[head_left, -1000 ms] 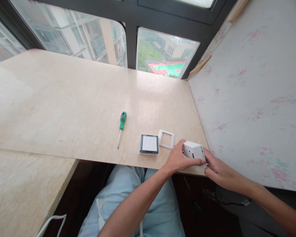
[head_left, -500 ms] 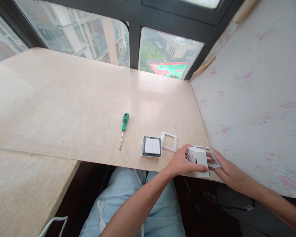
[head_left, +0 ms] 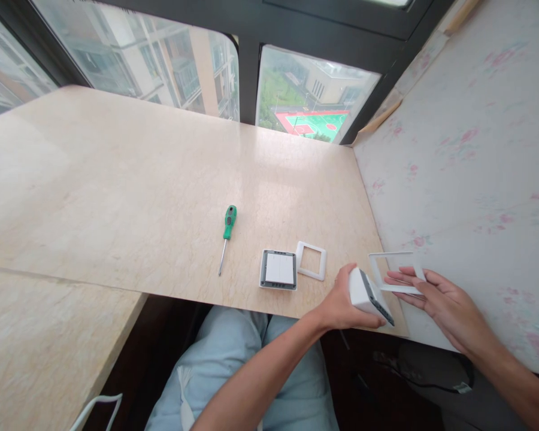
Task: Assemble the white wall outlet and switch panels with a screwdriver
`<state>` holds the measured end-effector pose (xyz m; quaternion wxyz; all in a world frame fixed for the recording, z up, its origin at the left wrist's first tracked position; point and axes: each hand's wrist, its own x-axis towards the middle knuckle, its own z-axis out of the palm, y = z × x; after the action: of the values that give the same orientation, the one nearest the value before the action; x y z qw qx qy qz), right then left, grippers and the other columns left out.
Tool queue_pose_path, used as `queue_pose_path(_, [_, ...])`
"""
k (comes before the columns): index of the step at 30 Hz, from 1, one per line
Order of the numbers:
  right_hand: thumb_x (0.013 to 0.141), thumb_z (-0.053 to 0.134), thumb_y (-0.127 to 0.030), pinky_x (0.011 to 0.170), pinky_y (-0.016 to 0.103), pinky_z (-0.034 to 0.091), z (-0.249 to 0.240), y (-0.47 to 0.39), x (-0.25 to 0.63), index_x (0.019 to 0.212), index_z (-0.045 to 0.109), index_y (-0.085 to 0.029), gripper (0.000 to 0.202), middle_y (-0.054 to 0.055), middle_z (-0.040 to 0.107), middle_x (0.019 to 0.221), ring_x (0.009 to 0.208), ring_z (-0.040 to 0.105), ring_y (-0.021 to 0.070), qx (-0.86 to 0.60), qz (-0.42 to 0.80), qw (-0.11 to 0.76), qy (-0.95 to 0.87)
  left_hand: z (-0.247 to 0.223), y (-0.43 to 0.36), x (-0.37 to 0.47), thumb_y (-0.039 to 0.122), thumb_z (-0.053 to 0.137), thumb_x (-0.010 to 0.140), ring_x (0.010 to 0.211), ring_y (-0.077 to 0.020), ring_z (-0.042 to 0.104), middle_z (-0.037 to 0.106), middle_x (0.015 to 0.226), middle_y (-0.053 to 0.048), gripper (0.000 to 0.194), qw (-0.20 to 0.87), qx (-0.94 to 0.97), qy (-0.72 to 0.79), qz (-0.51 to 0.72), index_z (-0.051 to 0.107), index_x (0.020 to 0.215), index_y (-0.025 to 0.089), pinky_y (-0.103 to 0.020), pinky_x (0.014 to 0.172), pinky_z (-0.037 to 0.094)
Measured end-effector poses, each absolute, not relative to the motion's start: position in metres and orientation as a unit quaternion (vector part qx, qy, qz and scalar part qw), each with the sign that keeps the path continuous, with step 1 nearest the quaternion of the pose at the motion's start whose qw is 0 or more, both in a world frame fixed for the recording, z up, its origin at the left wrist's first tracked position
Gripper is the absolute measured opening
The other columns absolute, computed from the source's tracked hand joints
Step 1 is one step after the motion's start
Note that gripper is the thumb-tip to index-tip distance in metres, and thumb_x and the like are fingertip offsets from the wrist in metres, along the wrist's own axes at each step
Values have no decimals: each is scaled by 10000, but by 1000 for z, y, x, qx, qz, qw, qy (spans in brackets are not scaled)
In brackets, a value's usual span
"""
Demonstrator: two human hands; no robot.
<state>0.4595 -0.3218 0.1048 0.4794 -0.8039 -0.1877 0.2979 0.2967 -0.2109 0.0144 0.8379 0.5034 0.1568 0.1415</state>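
Note:
My left hand (head_left: 341,304) grips a white switch box (head_left: 362,293) with a dark grey edge, tilted so that its front faces right. To the right of it, my right hand (head_left: 447,305) holds a thin white square frame (head_left: 399,289) by its right side, thumb in front and fingers reaching through the opening. A gap separates the frame from the box. On the ledge to the left lies a second switch box (head_left: 278,269), its two white rockers facing up inside a grey surround. Against its right side rests another white frame (head_left: 322,263).
A green-handled screwdriver (head_left: 229,222) lies on the marble-patterned ledge (head_left: 161,179), left of the boxes. Floral wallpaper (head_left: 485,197) bounds the right side and windows (head_left: 314,96) the back. A white cable (head_left: 99,400) shows at lower left.
My right hand has drawn the white frame away from the box, to the right. My left hand has shifted slightly right and turned the box onto its edge.

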Motion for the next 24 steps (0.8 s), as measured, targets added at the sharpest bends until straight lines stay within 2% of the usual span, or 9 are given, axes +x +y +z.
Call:
queue_pose_path(3, [802, 744, -473, 1009, 593, 566, 109, -317, 459, 899, 692, -272, 229, 73, 781, 1018, 1136, 711, 357, -789, 253, 538, -155, 14, -215, 307, 311, 938, 492, 1198, -344, 541, 518, 1315, -132, 1076, 781, 580, 140, 183, 390, 1411, 198, -508, 1029, 468])
queue_pose_path(5, [812, 743, -442, 1018, 590, 565, 111, -312, 457, 872, 690, -294, 168, 43, 774, 981, 1138, 709, 336, -775, 236, 565, -158, 15, -217, 314, 278, 925, 513, 1189, -343, 553, 526, 1307, -125, 1000, 742, 629, 116, 203, 425, 1376, 213, -505, 1031, 474])
queue_pose_path(10, [829, 746, -374, 1032, 574, 561, 112, -300, 449, 814, 707, -281, 102, 27, 780, 941, 1092, 730, 302, -737, 280, 586, -188, 18, -216, 322, 234, 877, 603, 1276, -357, 536, 523, 1370, -141, 1022, 638, 734, 51, 228, 329, 1465, 241, -497, 1049, 493])
queue_pose_path(15, [841, 745, -332, 1058, 563, 540, 115, -292, 445, 821, 733, -265, 72, 26, 798, 956, 1065, 744, 285, -705, 315, 604, -197, 16, -216, 323, 358, 913, 593, 1365, -455, 434, 485, 1407, -246, 1092, 495, 826, 110, 247, 311, 1467, 104, -609, 1177, 342])
queue_pose_path(19, [866, 722, -351, 1063, 541, 537, 119, -283, 438, 845, 743, -272, 85, 26, 798, 981, 1096, 728, 275, -686, 340, 611, -201, 11, -219, 325, 384, 861, 669, 1351, -451, 467, 547, 1344, -259, 996, 448, 845, 129, 261, 323, 1438, 52, -618, 1225, 265])
queue_pose_path(22, [890, 692, -409, 1041, 568, 538, 122, -273, 427, 888, 736, -269, 147, 48, 796, 1020, 1040, 743, 286, -674, 367, 597, -234, 9, -223, 326, 366, 853, 682, 1416, -453, 408, 505, 1425, -267, 1052, 429, 849, 149, 271, 248, 1490, 71, -631, 1226, 252])
queue_pose_path(24, [884, 693, -455, 1020, 573, 541, 123, -266, 418, 901, 725, -266, 192, 52, 791, 970, 986, 750, 288, -667, 381, 587, -255, 8, -226, 328, 336, 848, 689, 1436, -452, 386, 472, 1472, -267, 1057, 431, 846, 160, 271, 226, 1508, 93, -634, 1208, 278])
